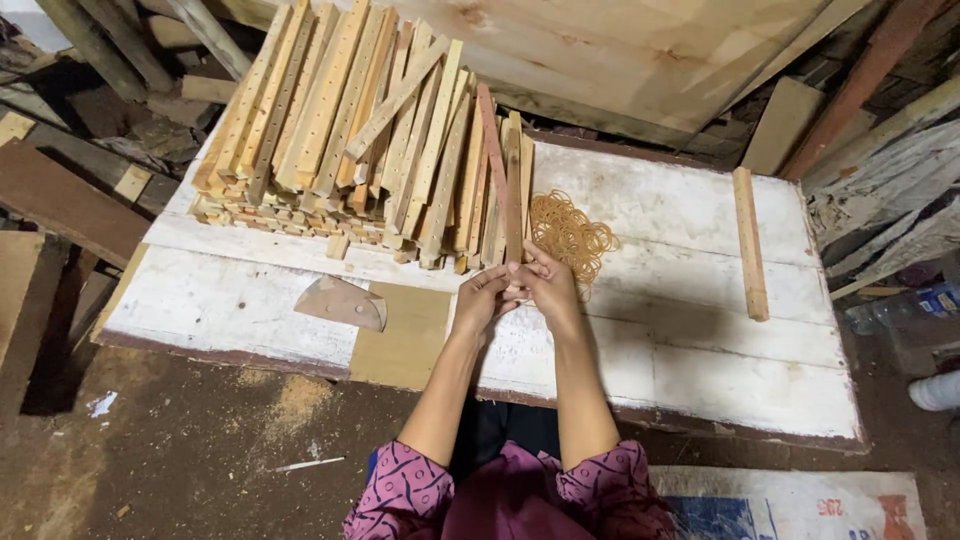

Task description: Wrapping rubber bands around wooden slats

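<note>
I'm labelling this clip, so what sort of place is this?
Probably a small woodworking shop: a stack of cut wooden slats on a worn white board, sawdust on the dirt floor, scrap timber around.

Raw matt wood sticks (340, 130), rubber bands (570, 235), rough chipped white-painted wood board (700, 330).

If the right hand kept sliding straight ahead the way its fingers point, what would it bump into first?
Probably the pile of rubber bands, lying on the white board just beyond the right hand. The hand already touches the wooden sticks it holds with the left hand; depth is hard to judge.
</note>
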